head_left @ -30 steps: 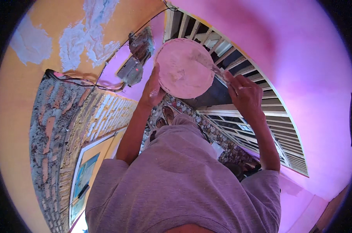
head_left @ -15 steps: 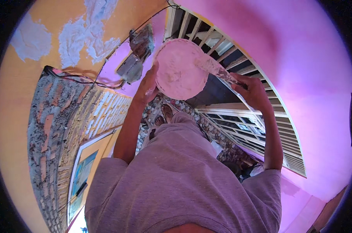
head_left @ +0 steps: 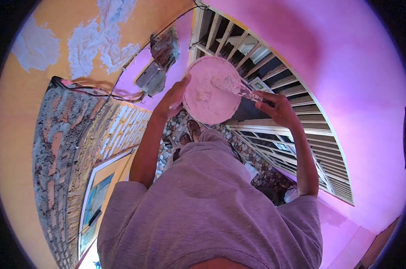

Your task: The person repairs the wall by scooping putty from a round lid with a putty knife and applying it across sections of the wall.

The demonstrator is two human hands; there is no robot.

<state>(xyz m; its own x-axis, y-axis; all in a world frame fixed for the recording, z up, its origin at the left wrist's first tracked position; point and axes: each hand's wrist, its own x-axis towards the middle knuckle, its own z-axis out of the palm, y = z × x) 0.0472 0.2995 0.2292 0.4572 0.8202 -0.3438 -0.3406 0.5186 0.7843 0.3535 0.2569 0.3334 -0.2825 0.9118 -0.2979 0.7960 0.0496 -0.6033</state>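
My left hand (head_left: 172, 99) grips the left edge of a round, shallow-looking container or plate (head_left: 209, 121), held up in front of me; how deep it is, I cannot tell. Pale pinkish putty (head_left: 205, 95) covers its face in uneven smears. In my right hand (head_left: 277, 109) is a putty knife (head_left: 245, 91), its handle pinched between thumb and fingers. The knife's putty-coated blade lies against the putty near the right side of the round surface.
A slatted window grille (head_left: 297, 89) curves along the right beside a pink wall (head_left: 346, 67). To the left, an orange wall (head_left: 15, 116) has white patches and exposed brick (head_left: 55, 148). A thin cable (head_left: 136, 60) runs across it. Pebbled flooring (head_left: 169, 130) lies around my feet.
The round piece has come slightly closer to me and right. My right hand has moved left and a little nearer, carrying the knife blade further in over the putty.
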